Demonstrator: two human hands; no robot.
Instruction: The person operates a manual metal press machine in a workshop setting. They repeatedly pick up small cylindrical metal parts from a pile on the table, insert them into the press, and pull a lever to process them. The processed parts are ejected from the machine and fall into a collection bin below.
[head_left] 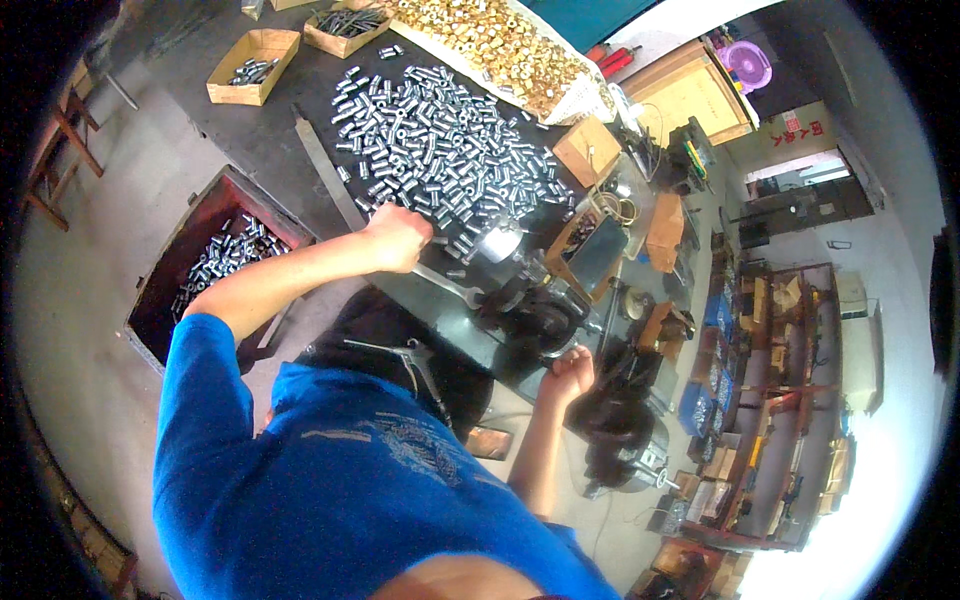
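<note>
My left hand (400, 238) is closed in a fist around the handle end of an open-ended wrench (448, 287). The wrench's jaw points right, close to a dark bench machine (535, 315). A shiny metal cylinder (498, 243) stands out at the machine's far side. Just beyond my left hand spreads a large heap of small silver metal sleeves (440, 140) on the dark bench. My right hand (570, 375) is closed at the machine's near right side, its fingers curled. What it grips, if anything, is hidden.
A dark bin (150, 320) of similar metal pieces stands left. A flat file (328, 168) lies beside the heap. At the back are a tray of brass-coloured parts (480, 45) and a small cardboard box (253, 67). Shelves (775, 400) line the right; another machine (620, 440) stands nearer.
</note>
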